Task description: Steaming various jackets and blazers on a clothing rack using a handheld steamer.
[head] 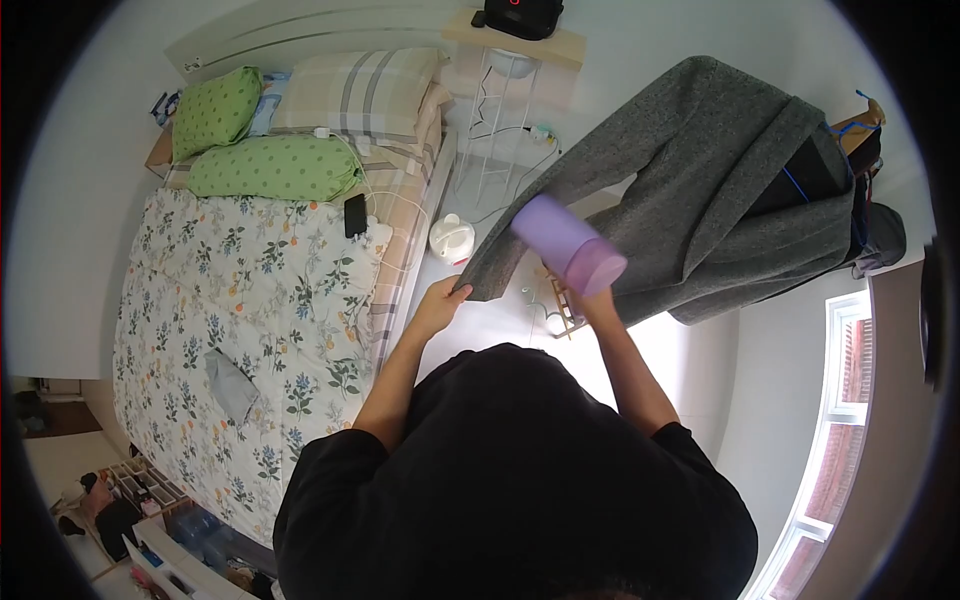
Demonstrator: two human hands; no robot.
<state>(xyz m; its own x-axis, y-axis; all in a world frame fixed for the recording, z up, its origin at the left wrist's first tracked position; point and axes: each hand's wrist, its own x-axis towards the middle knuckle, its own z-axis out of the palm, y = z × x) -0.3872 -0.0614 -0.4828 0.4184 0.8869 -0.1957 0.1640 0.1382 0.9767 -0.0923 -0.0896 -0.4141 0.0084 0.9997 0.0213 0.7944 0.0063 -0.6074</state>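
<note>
My left hand [443,304] pinches the cuff of a long sleeve of a grey wool coat [750,150] and holds the sleeve stretched out toward me. The coat hangs at the upper right, its front partly open. A lavender cylindrical object [559,236] with a pinkish, translucent-looking end is in my right hand [594,301]. It lies against or just over the sleeve near the cuff; motion blur hides which. The fingers of my right hand are mostly hidden behind it.
To the left stands a bed with a floral quilt [217,285], green pillows [274,169] and a phone [355,216] on a cable. A white rounded appliance [452,238] sits on the floor beside it. Behind the sleeve stands a small wooden rack [561,300]. A window [836,420] is at right.
</note>
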